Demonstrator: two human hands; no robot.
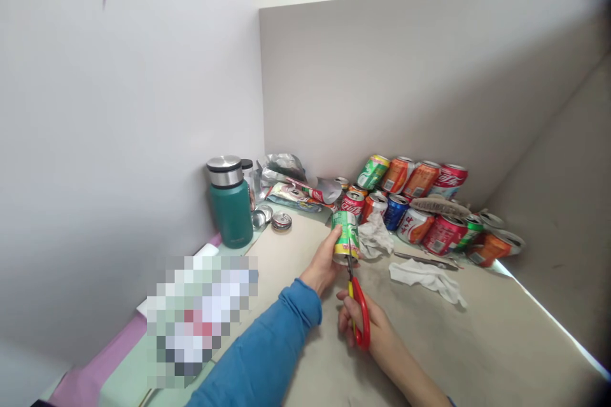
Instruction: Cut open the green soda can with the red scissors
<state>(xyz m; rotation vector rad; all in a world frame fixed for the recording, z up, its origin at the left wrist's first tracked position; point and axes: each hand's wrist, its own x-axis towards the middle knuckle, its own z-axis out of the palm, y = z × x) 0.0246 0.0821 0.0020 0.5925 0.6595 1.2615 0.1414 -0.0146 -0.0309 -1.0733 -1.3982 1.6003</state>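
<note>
My left hand (328,259), in a blue sleeve, is wrapped round a green and yellow drink can (342,229) and holds it above the table. The can's open end is tilted down toward me. In my right hand (365,321) are scissors (364,318) with red and yellow handles, my fingers through the loops. Their blades point up at the can's near end, one lying along its printed side. How deep the other blade reaches inside is hidden.
Behind stands a stacked row of drink cans (414,229). Crumpled tissue (376,236), a white cloth (427,280) and a dark pen-like tool (424,260) lie at right. Cut can sheets (296,196), can ends (281,221) and a green bottle (231,210) are at left. Grey partitions enclose the table.
</note>
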